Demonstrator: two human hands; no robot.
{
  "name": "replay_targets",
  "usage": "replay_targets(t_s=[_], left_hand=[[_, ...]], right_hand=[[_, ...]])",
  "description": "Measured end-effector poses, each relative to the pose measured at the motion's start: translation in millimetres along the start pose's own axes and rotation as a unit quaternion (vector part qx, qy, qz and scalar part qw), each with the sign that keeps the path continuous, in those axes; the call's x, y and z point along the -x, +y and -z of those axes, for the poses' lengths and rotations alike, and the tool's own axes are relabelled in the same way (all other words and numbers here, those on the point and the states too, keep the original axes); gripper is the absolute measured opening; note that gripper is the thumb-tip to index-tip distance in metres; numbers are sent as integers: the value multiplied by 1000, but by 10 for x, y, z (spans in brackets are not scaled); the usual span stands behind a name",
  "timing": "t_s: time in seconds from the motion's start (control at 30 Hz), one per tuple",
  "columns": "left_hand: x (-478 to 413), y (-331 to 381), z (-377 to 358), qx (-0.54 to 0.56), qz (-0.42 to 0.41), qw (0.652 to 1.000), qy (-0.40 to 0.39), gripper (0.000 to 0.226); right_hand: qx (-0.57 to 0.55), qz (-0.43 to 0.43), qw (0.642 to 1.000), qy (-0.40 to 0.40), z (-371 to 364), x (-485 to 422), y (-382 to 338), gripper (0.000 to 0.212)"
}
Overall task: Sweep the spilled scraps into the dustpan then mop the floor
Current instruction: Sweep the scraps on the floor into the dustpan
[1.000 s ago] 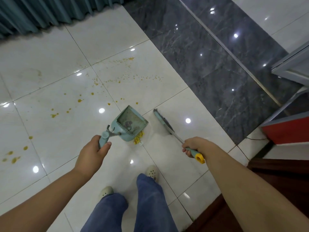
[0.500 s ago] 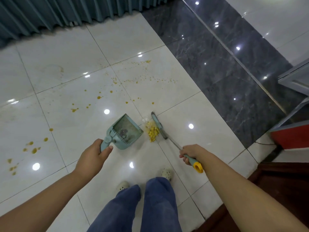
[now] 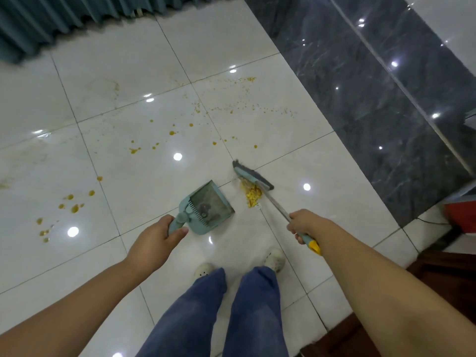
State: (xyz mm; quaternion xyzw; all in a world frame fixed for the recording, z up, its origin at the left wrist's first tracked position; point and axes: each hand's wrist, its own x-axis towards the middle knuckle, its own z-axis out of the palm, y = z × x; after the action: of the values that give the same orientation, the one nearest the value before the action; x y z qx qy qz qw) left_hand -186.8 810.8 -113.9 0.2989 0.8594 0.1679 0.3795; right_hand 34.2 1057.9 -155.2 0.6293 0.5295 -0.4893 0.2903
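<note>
The light-blue handle of the dustpan (image 3: 208,207) is gripped by the left hand (image 3: 157,238), with the fingers curled round it and the thumb laid along its near side. The dustpan is held low over the white tiled floor (image 3: 128,73), its open mouth turned away from the person and to the right; grey dirt is seen inside it, behind a row of comb teeth. Whether its lip touches the floor cannot be told.

The grip of the broom (image 3: 252,177) is clasped by the right hand (image 3: 306,225), and the yellow end cap (image 3: 314,247) is left showing behind the fist. The metal shaft (image 3: 277,206) is slanted forward and left from that hand to the blue broom head, which is set on the floor. A small heap of yellow scraps (image 3: 252,195) is gathered just on the near side of the head, just beside the right corner of the dustpan's mouth but outside it.

Further out, yellow drops and crumbs (image 3: 74,207) are scattered over the tiles to the left and ahead. Two pale shoes (image 3: 275,260) and blue trouser legs (image 3: 206,318) are seen below the hands. A teal curtain (image 3: 64,19) is hung along the far edge, and a band of dark marbled tiles (image 3: 373,86) is laid on the right.
</note>
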Motion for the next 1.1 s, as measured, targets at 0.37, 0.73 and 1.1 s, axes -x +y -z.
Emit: replay_targets(t_s=[0.37,0.73,1.1], left_hand=[[-136,149,19,-41,-51,997,-44,26],[-358,203,63,-43,-72,995,-57,27],[-446,150,94,-69,-73,993,-62,23]], right_hand=[[-62,-18,998,28,180,364,548,53],[-253,-79,964,-11,-90,84,537,6],[-191,-54,976,-86,-644,330,256,21]])
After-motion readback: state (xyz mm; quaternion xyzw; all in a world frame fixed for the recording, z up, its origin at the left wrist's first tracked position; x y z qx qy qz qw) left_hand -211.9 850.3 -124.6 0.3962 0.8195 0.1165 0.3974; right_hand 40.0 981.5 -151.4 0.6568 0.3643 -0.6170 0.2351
